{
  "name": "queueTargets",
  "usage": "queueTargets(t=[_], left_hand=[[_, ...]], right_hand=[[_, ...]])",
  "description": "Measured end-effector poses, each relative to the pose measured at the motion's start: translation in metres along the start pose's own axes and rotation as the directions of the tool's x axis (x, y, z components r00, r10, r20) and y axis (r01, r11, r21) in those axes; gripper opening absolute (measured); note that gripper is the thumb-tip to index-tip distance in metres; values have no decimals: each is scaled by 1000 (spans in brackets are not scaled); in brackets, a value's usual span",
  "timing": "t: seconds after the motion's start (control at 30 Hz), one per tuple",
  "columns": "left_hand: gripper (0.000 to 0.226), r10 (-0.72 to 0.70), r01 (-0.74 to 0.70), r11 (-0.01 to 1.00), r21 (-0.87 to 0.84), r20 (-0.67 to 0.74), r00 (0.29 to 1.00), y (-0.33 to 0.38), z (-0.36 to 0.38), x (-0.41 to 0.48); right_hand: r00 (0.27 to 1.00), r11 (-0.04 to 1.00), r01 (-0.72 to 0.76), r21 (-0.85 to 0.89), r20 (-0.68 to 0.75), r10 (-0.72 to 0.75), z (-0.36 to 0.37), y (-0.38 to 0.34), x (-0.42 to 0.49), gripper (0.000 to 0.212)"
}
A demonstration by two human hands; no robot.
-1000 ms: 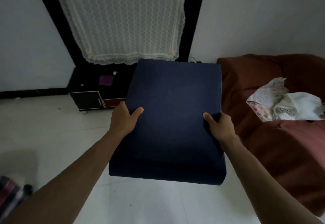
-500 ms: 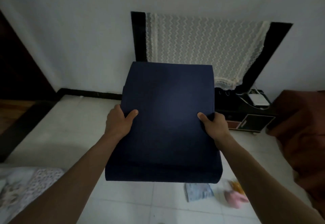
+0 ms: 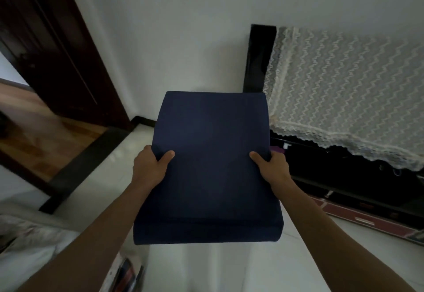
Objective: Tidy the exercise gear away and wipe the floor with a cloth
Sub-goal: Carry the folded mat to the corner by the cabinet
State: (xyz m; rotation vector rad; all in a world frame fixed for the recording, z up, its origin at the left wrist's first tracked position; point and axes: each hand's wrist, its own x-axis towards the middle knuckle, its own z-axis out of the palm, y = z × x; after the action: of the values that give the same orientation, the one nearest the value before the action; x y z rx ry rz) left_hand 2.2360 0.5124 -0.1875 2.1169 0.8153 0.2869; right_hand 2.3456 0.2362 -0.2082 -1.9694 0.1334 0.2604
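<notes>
I hold the mat (image 3: 211,165), folded thick and navy, out in front of me. My left hand (image 3: 150,167) and right hand (image 3: 271,167) each clamp a side edge, thumbs on top and fingers hidden underneath. That grip is the same as a second ago. What has changed is my heading: the view has swung left, the brown couch has dropped out of sight, and the lace cloth (image 3: 344,96) with the black stand (image 3: 344,177) under it has slid to the right. A dark door (image 3: 52,50) has come in on the left.

I judge I am mid-carry, turning to find a place for the mat, perhaps the wall (image 3: 172,27) between door and stand. It is not yet put down, and the wiping has not begun; I see no cloth for it.

Below the mat the floor (image 3: 229,268) is pale tile. A black sill (image 3: 85,161) marks its left edge, with wood boards (image 3: 34,131) beyond. A red box (image 3: 367,218) lies along the stand's foot. The room is dim.
</notes>
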Motion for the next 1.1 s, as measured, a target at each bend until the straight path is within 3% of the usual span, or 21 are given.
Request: queueTargets(t=[0.23, 0.63, 1.1], left_hand=[[51, 19, -18, 999, 27, -11, 1000, -15, -25, 153], [58, -2, -5, 999, 39, 174, 985, -51, -35, 428], [59, -135, 73, 973, 219, 284, 949, -101, 84, 700]], right_hand=[[999, 1000, 24, 7, 39, -24, 104, -60, 104, 53], [988, 990, -138, 4, -73, 138, 272, -123, 256, 53], [921, 919, -389, 68, 22, 388, 409, -98, 499, 42]])
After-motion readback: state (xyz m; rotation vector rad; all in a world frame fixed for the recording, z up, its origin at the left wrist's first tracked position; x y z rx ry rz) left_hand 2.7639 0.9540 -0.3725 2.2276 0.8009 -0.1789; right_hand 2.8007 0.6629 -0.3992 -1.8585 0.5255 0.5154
